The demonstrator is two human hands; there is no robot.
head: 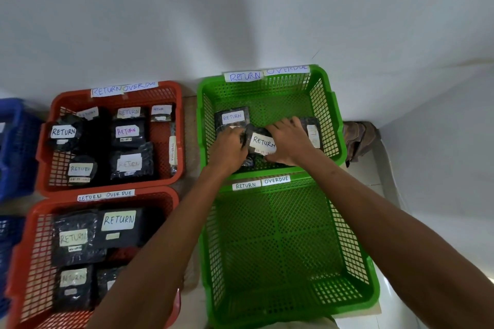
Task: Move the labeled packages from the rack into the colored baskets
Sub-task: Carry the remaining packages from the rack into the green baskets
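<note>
Both are working inside the far green basket [323, 115]: left hand [230, 147] is pinching the left edge of the black RETURN package [263, 142], right hand [290, 141] is gripping its right side. Second package [232, 118] is lying just behind.

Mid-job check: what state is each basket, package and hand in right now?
Far green basket: packages inside
Near green basket: empty
Far red basket: RETURN packages inside
Near red basket: RETURN packages inside
RETURN package: inside far green basket, held by both hands
Left hand: grips the RETURN package
Right hand: grips the RETURN package
</note>
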